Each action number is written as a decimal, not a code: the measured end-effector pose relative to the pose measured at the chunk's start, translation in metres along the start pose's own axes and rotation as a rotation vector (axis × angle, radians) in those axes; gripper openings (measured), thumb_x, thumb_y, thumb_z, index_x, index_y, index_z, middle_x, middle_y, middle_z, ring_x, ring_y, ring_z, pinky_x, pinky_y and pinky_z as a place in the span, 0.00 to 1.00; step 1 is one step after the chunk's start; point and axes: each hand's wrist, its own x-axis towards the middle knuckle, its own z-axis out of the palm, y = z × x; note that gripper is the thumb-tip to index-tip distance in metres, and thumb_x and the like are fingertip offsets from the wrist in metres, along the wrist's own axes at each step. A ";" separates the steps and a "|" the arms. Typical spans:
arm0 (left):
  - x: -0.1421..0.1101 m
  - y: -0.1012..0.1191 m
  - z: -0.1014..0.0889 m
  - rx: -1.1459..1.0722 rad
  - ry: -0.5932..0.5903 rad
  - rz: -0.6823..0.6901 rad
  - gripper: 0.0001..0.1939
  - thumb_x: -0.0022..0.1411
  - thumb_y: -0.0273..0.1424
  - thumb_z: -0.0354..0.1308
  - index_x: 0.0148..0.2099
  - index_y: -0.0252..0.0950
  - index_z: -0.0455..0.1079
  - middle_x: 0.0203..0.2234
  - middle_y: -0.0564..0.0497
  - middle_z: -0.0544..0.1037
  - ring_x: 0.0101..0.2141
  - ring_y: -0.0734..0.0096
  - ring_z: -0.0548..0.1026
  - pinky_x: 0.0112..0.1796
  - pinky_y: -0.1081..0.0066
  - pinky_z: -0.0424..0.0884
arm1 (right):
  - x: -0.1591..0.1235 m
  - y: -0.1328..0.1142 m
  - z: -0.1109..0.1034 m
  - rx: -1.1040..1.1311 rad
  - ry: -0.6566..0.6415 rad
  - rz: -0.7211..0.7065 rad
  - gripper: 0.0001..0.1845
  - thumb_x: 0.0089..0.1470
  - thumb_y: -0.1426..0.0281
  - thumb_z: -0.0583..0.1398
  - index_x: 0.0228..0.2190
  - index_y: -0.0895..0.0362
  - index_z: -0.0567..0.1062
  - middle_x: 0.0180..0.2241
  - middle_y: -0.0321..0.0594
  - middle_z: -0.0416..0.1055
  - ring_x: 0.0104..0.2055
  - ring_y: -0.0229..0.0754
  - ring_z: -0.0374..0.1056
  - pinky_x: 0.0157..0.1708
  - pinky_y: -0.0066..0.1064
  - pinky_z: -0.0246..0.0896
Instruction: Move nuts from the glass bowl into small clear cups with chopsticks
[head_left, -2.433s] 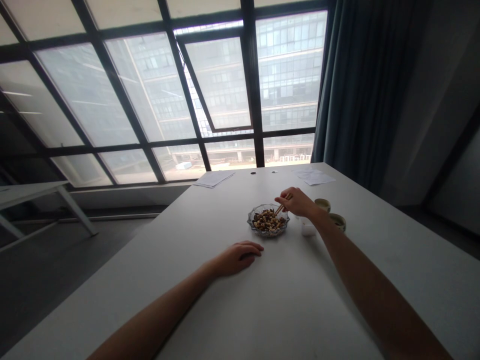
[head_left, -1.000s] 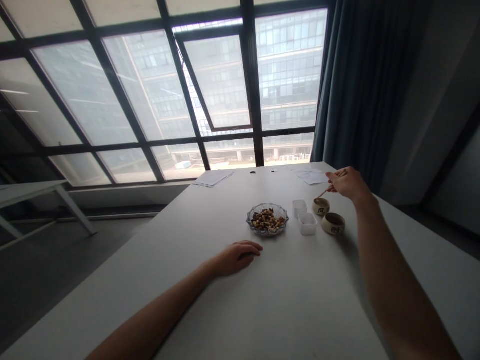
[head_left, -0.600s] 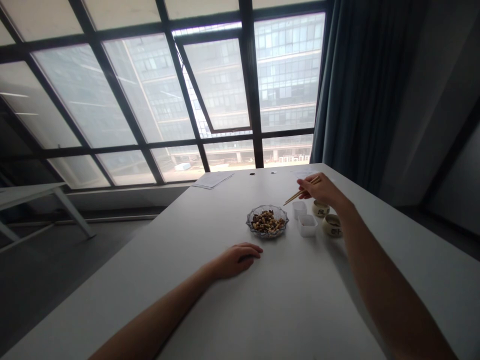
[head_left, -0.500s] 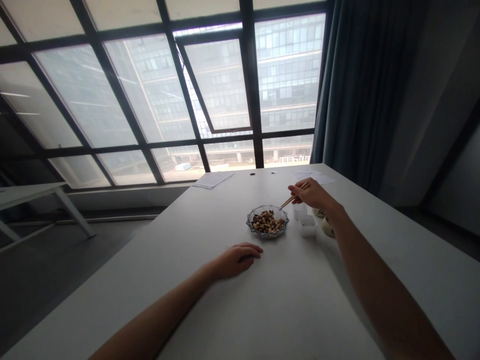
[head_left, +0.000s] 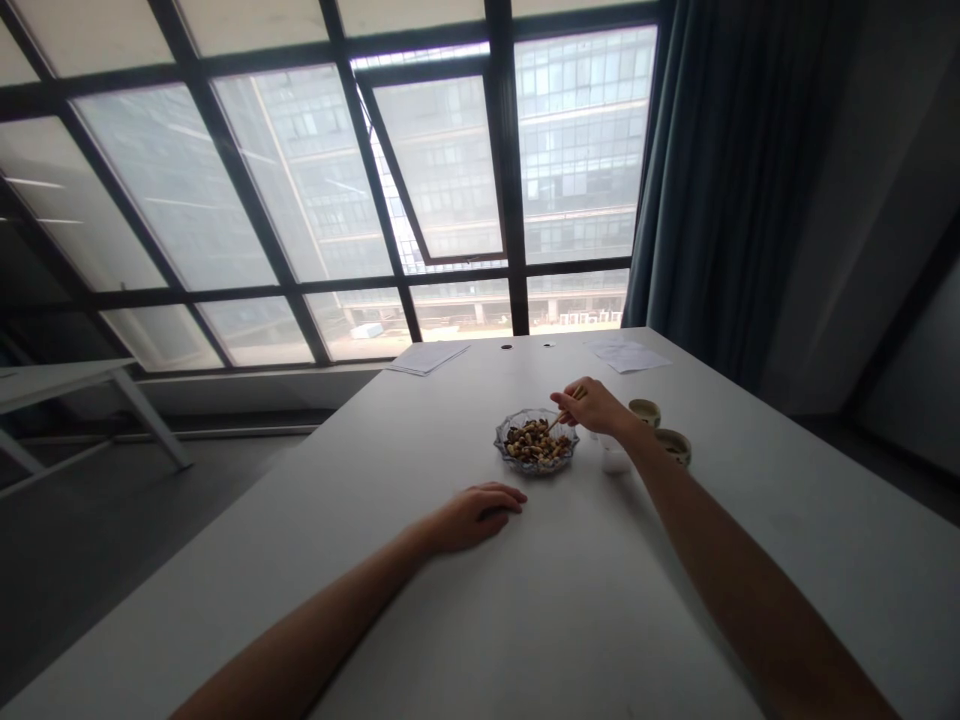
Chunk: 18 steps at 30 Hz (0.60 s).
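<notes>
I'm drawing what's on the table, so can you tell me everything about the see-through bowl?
The bowl is round, shallow and see-through, and looks like glass, with a wavy, pointy rim. It stands upright on the white table. Inside is a heap of small brown and pale pieces, perhaps nuts or beans. Wooden-looking chopsticks in the right hand dip in over its right side; I can't tell if they touch the bowl. The left hand lies nearer you, not touching it.

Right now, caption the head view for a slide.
Right hand holds chopsticks in glass bowl of small pieces; left hand rests on table.
</notes>
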 end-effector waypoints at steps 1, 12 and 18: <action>0.000 0.000 0.000 -0.001 0.000 0.001 0.14 0.72 0.31 0.55 0.56 0.39 0.76 0.57 0.44 0.78 0.56 0.61 0.76 0.60 0.65 0.70 | 0.000 -0.001 0.000 -0.013 0.005 -0.003 0.19 0.66 0.64 0.63 0.26 0.63 0.78 0.25 0.51 0.80 0.27 0.45 0.80 0.24 0.25 0.71; -0.004 -0.005 0.002 -0.006 0.016 0.008 0.14 0.73 0.34 0.55 0.56 0.40 0.76 0.57 0.43 0.78 0.56 0.60 0.76 0.59 0.64 0.71 | -0.014 -0.021 -0.024 -0.042 0.067 -0.015 0.20 0.62 0.60 0.66 0.24 0.61 0.78 0.27 0.50 0.81 0.27 0.43 0.79 0.25 0.26 0.72; -0.008 -0.010 0.002 -0.006 0.011 0.001 0.14 0.73 0.33 0.55 0.57 0.40 0.76 0.57 0.44 0.78 0.56 0.61 0.76 0.60 0.64 0.70 | -0.026 -0.022 -0.064 -0.123 0.265 -0.004 0.17 0.63 0.61 0.65 0.27 0.60 0.80 0.27 0.48 0.81 0.26 0.45 0.78 0.26 0.29 0.72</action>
